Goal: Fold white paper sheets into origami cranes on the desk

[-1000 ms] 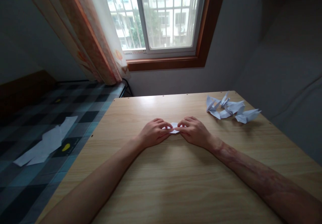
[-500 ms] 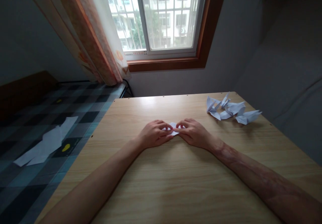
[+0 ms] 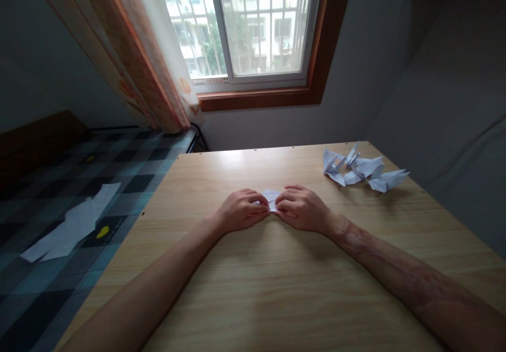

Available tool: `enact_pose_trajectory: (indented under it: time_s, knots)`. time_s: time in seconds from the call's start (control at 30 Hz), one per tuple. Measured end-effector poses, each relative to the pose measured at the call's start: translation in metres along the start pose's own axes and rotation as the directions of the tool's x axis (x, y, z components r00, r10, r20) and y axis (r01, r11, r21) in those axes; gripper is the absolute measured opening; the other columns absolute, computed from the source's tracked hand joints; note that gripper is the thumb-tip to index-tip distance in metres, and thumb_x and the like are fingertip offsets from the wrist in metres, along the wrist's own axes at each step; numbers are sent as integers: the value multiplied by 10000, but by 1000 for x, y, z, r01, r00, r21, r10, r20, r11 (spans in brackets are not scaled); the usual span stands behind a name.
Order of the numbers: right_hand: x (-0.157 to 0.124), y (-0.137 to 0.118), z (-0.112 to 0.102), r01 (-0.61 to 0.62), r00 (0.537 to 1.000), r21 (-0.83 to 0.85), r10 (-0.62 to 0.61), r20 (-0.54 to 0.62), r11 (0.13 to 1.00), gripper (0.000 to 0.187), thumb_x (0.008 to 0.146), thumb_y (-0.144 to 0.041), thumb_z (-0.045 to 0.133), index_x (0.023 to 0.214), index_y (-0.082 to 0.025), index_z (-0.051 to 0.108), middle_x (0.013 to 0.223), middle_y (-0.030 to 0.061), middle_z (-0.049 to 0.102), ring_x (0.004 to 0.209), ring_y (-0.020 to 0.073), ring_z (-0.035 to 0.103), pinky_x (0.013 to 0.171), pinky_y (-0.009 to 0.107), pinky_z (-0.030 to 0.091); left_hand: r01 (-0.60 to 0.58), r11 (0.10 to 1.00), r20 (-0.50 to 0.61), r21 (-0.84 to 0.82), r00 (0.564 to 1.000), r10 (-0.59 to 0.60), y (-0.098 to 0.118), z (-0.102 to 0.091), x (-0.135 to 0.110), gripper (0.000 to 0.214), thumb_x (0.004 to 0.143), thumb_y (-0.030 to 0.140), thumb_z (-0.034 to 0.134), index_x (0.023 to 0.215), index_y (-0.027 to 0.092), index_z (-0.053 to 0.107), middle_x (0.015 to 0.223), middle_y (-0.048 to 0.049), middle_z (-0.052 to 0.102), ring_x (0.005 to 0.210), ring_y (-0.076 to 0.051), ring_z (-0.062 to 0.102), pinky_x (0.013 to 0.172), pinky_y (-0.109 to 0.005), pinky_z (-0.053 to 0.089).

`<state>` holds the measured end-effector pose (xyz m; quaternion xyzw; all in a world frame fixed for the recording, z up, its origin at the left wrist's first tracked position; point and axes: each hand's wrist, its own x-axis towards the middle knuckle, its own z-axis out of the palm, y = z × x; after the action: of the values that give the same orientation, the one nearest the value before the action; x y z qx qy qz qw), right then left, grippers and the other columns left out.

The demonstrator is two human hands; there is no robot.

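Observation:
A small folded piece of white paper [image 3: 272,197] lies near the middle of the wooden table [image 3: 276,289]. My left hand [image 3: 239,211] pinches its left side with curled fingers. My right hand [image 3: 302,208] pinches its right side the same way. The two hands meet over the paper, fingertips nearly touching, and hide most of it.
Several folded white paper figures [image 3: 361,168] lie in a heap at the table's far right. To the left is a bed with a dark checked cover [image 3: 59,183] and loose white paper sheets [image 3: 73,225] on it. A window [image 3: 253,25] and a curtain [image 3: 146,57] stand behind the table.
My hands have drawn closer together over the paper, and the right fingers now cover more of it. The view has shifted slightly.

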<state>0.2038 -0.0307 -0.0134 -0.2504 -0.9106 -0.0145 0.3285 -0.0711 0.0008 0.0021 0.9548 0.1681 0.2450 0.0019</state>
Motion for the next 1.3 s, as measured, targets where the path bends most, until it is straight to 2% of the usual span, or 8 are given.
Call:
enact_pose_trajectory:
  time_s: [0.2, 0.37, 0.57, 0.73, 0.93, 1.07, 1.17, 1.3]
  knots:
    - [1, 3, 3, -165, 986, 142, 161, 38, 976, 145, 1054, -268, 719, 914, -231, 708, 940, 66, 746, 907, 238, 676, 838, 375, 553, 101, 976, 1, -192, 995, -102, -2, 0, 3, 191, 1068, 330, 671, 959, 236, 796, 995, -65, 807, 894, -183, 745, 832, -302, 581]
    - [3, 3, 3, -275, 961, 277, 270, 59, 921, 60, 1040, -170, 701, 1000, -212, 716, 942, 55, 741, 905, 230, 656, 826, 352, 524, 197, 948, 32, -251, 980, -196, -1, 0, 3, 134, 1057, 272, 658, 979, 210, 749, 1012, -63, 769, 915, -181, 722, 829, -291, 571]
    - [3, 3, 2, -300, 953, 347, 293, 74, 889, 139, 1022, -95, 655, 1018, -210, 732, 982, 58, 723, 907, 214, 660, 794, 322, 512, 300, 893, 74, -335, 953, -293, -4, 3, -1, 122, 1029, 251, 676, 1107, 215, 762, 1086, -54, 745, 820, -131, 697, 722, -237, 552]
    - [1, 6, 5, -280, 959, 354, 277, 59, 892, 196, 986, -54, 660, 1034, -221, 752, 1008, 65, 720, 932, 224, 668, 807, 331, 529, 240, 924, 66, -298, 971, -231, -3, 3, -1, 190, 1040, 232, 653, 1135, 260, 814, 1165, -62, 772, 995, -177, 745, 863, -277, 580]
    - [1, 4, 4, -261, 964, 332, 261, 45, 907, 244, 930, -33, 678, 1048, -230, 760, 1057, 77, 721, 997, 242, 686, 880, 359, 550, 157, 969, 20, -190, 988, -156, -1, 2, 0, 168, 973, 250, 735, 1116, 272, 820, 1143, -52, 792, 962, -192, 746, 867, -310, 573]
    - [1, -2, -2, -268, 963, 329, 260, 69, 906, 276, 905, -49, 685, 1106, -227, 747, 1029, 64, 728, 896, 219, 677, 822, 340, 546, 154, 985, -24, -78, 987, -157, -2, 1, 1, 165, 981, 207, 695, 1063, 270, 824, 1134, -47, 798, 972, -202, 730, 962, -369, 551]
    - [0, -6, -5, -267, 963, 396, 257, 79, 879, 404, 866, -18, 653, 1205, -229, 714, 998, 33, 749, 833, 195, 680, 793, 316, 546, 192, 979, -49, -61, 980, -195, -3, 1, 1, 202, 995, 182, 653, 1059, 263, 827, 1130, -55, 791, 980, -203, 725, 935, -357, 564]
    - [-2, -4, -3, -268, 957, 467, 291, 25, 843, 416, 888, 1, 575, 1207, -237, 696, 1046, 40, 767, 905, 204, 714, 856, 333, 575, 179, 976, -29, -127, 982, -184, 0, 1, 2, 197, 997, 187, 635, 1085, 244, 801, 1134, -72, 797, 1000, -208, 743, 888, -327, 598]
